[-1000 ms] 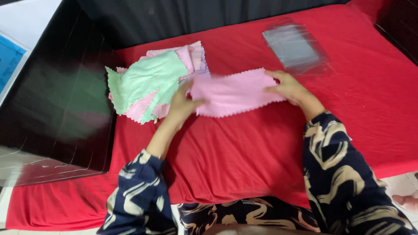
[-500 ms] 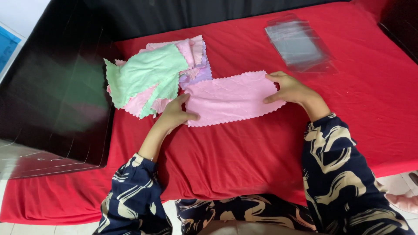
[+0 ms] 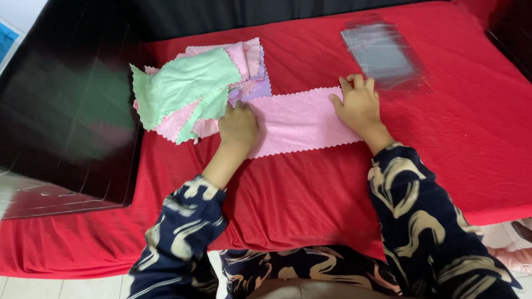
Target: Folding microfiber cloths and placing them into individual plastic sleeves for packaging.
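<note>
Two hands are being pressed flat onto a pink cloth that is lying near the centre of the frame on a red-covered tabletop. Its long axis is running left to right across the picture, tilted slightly upward toward the right. The left hand is being laid on the cloth's left end, fingers curled loosely, nothing clenched — the right hand is being spread, palm down, over the right end, so each end is being held down rather than gripped. A heap of green and pink cloths is lying at the upper left, touching the cloth's left end. A clear plastic bag is resting at the upper right, just beyond the right hand.
</note>
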